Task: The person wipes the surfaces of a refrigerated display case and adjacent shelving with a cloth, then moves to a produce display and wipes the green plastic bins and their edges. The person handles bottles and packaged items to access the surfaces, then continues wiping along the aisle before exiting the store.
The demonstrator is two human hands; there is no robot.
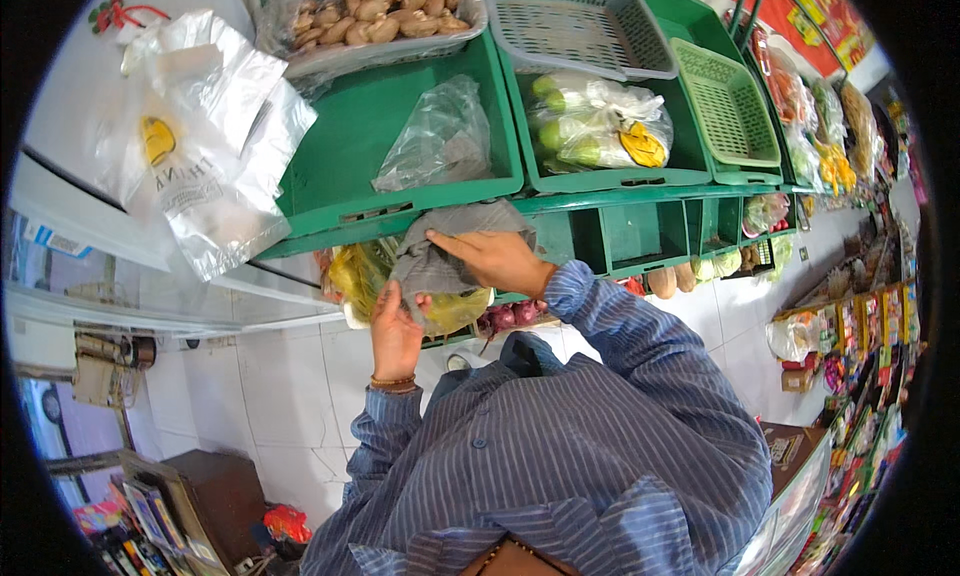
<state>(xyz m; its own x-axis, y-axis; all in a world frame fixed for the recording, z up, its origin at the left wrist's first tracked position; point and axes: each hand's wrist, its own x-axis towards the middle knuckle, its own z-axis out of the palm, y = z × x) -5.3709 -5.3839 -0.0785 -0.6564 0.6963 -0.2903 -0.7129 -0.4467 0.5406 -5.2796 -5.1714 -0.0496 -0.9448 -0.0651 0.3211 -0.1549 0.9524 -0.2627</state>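
A grey cloth point(439, 257) hangs between my two hands at the front edge of a green plastic crate point(352, 137). My left hand point(397, 332) pinches the cloth's lower left corner between thumb and fingers. Across its upper right part lies my right hand point(501, 259), index finger stretched out to the left; its thumb and other fingers are partly hidden. Inside the crate sits a crumpled clear plastic bag point(442, 137). Just below the cloth, a yellow plastic bag point(457, 311) shows on the lower level.
Mushrooms point(382, 10) fill a tray behind the crate. Bagged green vegetables point(592, 126) lie in the neighbouring crate, below a grey basket point(577, 25). Plastic bags point(202, 141) hang at left. Lower green bins point(645, 235) and red onions point(510, 317) sit beneath; packed shelves point(862, 328) stand right.
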